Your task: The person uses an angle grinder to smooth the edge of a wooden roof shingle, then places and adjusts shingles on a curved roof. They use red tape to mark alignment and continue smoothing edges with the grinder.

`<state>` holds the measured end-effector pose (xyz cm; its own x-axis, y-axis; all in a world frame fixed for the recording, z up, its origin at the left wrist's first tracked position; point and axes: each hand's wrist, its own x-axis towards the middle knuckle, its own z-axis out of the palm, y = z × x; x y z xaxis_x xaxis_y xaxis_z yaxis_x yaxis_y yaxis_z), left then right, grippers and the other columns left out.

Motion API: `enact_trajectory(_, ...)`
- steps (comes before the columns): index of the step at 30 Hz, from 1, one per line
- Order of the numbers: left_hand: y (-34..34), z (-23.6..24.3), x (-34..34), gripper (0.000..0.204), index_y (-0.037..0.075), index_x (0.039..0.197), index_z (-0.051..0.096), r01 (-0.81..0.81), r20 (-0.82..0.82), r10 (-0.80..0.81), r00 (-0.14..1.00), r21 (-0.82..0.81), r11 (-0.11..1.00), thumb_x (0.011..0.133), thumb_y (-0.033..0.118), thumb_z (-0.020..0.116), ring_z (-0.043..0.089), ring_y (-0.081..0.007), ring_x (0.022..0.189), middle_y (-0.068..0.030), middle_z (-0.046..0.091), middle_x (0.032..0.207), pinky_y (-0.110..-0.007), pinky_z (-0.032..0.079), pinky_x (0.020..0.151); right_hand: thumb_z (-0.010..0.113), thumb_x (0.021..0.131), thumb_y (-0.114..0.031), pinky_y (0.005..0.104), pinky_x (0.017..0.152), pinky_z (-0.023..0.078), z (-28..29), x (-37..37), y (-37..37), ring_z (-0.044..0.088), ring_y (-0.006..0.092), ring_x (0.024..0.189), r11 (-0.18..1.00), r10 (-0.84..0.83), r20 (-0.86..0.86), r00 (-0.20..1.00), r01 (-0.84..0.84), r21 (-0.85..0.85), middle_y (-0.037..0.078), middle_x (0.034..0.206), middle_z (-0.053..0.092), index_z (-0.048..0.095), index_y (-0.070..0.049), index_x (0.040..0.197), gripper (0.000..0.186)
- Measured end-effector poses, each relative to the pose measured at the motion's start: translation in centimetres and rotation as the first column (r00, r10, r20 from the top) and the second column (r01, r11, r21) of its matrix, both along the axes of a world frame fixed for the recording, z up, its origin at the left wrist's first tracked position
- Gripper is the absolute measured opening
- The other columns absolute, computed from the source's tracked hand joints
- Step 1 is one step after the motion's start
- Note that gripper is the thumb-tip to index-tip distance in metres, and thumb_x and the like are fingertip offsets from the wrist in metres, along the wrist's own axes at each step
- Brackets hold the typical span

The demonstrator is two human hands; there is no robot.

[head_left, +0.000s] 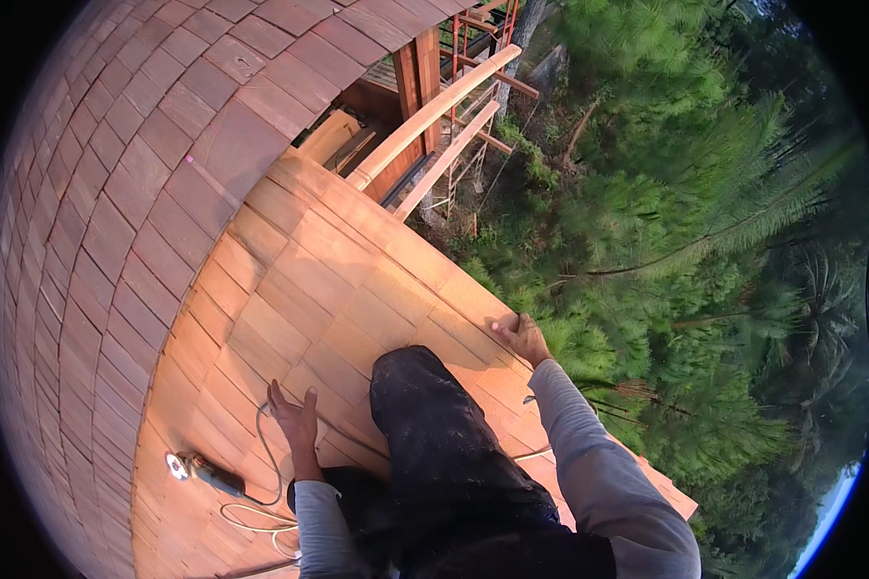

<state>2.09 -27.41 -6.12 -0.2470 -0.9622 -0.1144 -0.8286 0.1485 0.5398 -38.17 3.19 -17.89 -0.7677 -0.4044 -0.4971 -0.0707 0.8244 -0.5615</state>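
My left hand (pixel 295 421) is held just over the light orange-brown wooden shingles (pixel 346 330), its fingers spread and nothing in them. At the outer edge of the roof, my right hand (pixel 521 340) grips the shingle edge (pixel 465 301), with the thumb side on top and some fingers hidden over the side. An angle grinder (pixel 216 477) with a pale disc lies on the shingles to the left of my left hand. Its cord (pixel 272 461) runs past that hand.
Darker weathered shingles (pixel 154 183) rise on the left. A coiled light cable (pixel 251 519) lies near the grinder. Beyond the far edge, a curved wooden beam (pixel 444 104) and scaffolding (pixel 473 164) stand out. The roof drops off on the right toward green trees (pixel 666 232).
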Motion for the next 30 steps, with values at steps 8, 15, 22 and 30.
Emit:
enact_trajectory(8,1.0,-3.5,-8.3,0.096,-0.005,0.152,0.036,0.051,-0.035,-0.045,0.998,0.193,0.98,0.082,0.037,0.084,0.033,-0.0491,0.146,-0.0365,0.033,0.156,-0.052,0.031,0.12,0.087,0.076,-0.054,0.0395,0.089,0.055,0.9,-2.3,-1.0,0.073,0.03,0.099,0.998,0.057,0.112,0.992,-0.055,-0.017,0.022,0.103,0.076,0.07,0.007,0.12,0.077)
enact_trajectory(15,5.3,-2.6,-2.5,0.09,-0.006,0.15,0.039,-0.009,-0.062,0.02,0.998,0.178,0.984,0.083,0.034,0.083,0.037,-0.05,0.143,-0.0356,0.037,0.153,-0.053,0.033,0.119,0.087,0.076,-0.052,0.0383,0.09,0.054,2.2,-2.1,-0.9,0.073,0.0283,0.1,1.0,0.006,0.189,0.982,-0.007,0.001,0.019,0.104,0.076,0.071,0.005,0.118,0.072)
enact_trajectory(22,8.6,-1.4,6.0,0.089,-0.009,0.149,0.037,-0.14,-0.096,0.158,0.983,0.171,0.975,0.083,0.03,0.082,0.04,-0.0492,0.14,-0.034,0.039,0.152,-0.051,0.035,0.118,0.084,0.072,-0.063,0.042,0.098,0.054,3.2,-2.1,-1.5,0.07,0.0351,0.111,0.984,0.093,0.044,0.995,-0.099,0.146,0.024,0.114,0.074,0.07,0.005,0.121,0.085)
enact_trajectory(30,9.6,-1.2,9.3,0.088,-0.011,0.148,0.038,-0.315,-0.168,0.336,0.927,0.139,0.939,0.083,0.031,0.08,0.045,-0.0483,0.137,-0.0355,0.047,0.144,-0.051,0.037,0.115,0.081,0.077,-0.063,0.0435,0.104,0.051,9.5,-0.5,-2.3,0.065,0.0391,0.121,0.978,0.031,0.053,0.998,-0.041,0.204,0.027,0.124,0.069,0.065,0.002,0.129,0.085)
